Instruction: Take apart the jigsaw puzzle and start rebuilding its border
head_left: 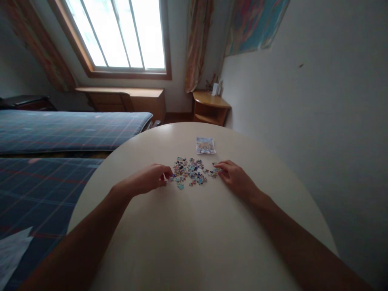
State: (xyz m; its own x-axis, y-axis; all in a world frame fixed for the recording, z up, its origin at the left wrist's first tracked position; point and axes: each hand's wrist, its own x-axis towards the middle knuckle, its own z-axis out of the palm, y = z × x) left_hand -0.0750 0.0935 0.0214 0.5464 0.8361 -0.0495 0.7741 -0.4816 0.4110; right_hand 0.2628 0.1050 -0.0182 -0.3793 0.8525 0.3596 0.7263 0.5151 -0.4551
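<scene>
A loose heap of small jigsaw puzzle pieces (194, 169), mixed blue, dark and pale, lies spread on the round cream table (188, 242). At the left edge of the heap, my left hand (153, 178) has its fingers bent and closed at a small blue puzzle piece (173, 175). My right hand (235, 176) is at the right edge, thumb and fingers pinched together over a few pieces there; the piece at its fingertips is partly hidden. Just beyond the heap lies a small printed picture sheet (205, 146), flat on the table.
Left of the table stands a bed with a dark plaid mattress (66, 129), and papers (15, 254) lie at its near end. A wooden desk (145, 93) is under the window. A corner shelf (210, 101) stands behind the table. The white wall (327, 121) runs close on the right.
</scene>
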